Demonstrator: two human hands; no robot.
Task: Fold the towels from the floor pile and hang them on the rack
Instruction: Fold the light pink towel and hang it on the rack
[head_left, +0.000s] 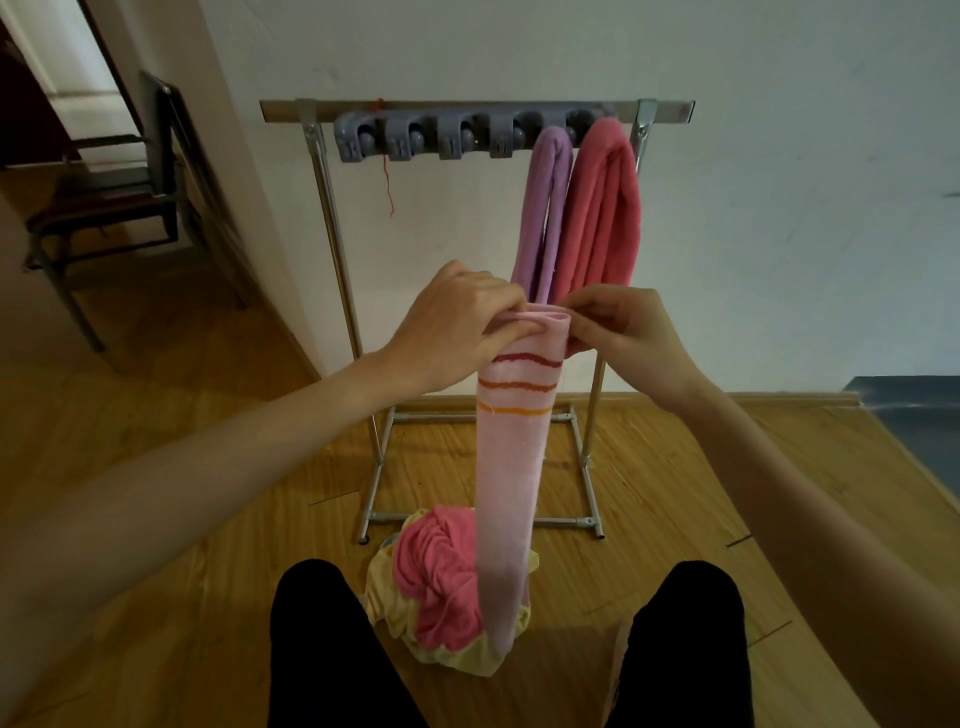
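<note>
Both forearms reach in from the lower corners and meet at the middle of the view, where the two hands hold up a pale pink towel (511, 457) folded into a long narrow strip. The left hand (457, 325) comes in from 8 o'clock with its wrist bent down and knuckles up; its grip is closed on the towel's top fold, thumb underneath and fingers curled over the edge. The right hand (621, 327) comes in from 4 o'clock, its grip pinched shut on the same fold at the right corner, fingertips drawn together against the cloth. The towel hangs straight down from the hands, three thin stripes in red, dark orange and orange crossing it near the top, and its lower end reaches the floor pile (441, 582) at 6 o'clock, a bunched pink cloth lying on a yellow one between the person's dark-clad legs. At 12 o'clock stands the metal rack (332, 218) against the white wall, with a grey row of hooks (415, 137) under its top bar. A purple towel (545, 208) and a coral towel (602, 208) hang side by side, touching, at its right end. A dark chair (119, 197) stands at 10 o'clock on the wooden floor (675, 493).
</note>
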